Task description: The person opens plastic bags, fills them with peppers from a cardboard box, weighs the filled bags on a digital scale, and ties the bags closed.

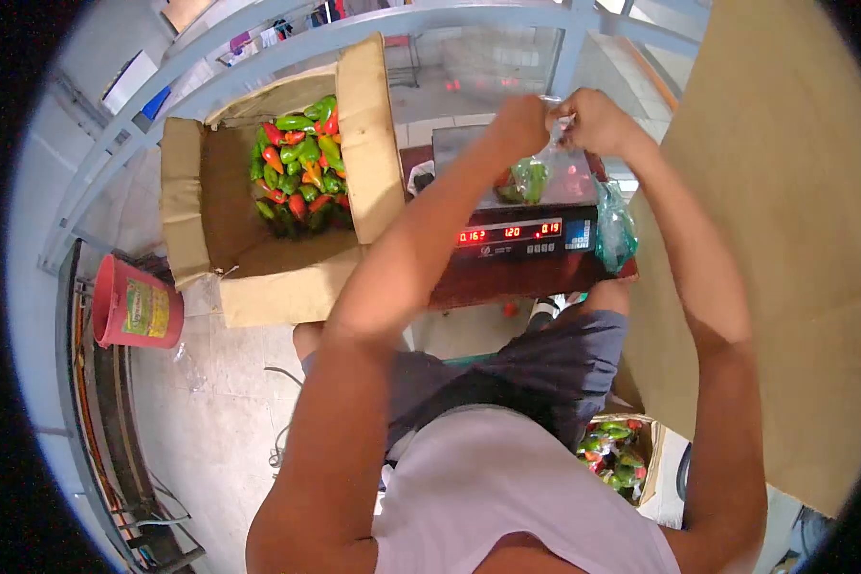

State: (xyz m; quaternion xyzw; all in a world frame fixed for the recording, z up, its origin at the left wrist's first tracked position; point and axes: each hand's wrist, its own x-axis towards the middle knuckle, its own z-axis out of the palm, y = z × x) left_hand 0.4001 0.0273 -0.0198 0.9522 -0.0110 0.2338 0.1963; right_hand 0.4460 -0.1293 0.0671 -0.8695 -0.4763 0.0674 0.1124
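My left hand [524, 124] and my right hand [595, 121] are close together above a digital scale [521, 244], both closed on the gathered top of a clear plastic bag [552, 155]. Green peppers [526, 182] show through the bag's lower part. The bag hangs down to the scale's platform; I cannot tell whether it rests there. Red digits glow on the front display. At the platform's right side hangs a bunch of green plastic bags [618, 230]. My fingertips on the plastic are small and partly hidden.
An open cardboard box [373, 143] at left holds red and green peppers [301, 163]. A pink bucket [143, 304] stands on the floor. Bagged peppers [614, 454] fill a smaller box by my right leg. Large cardboard [794, 239] rises at right. Blue railings [450, 16] run behind.
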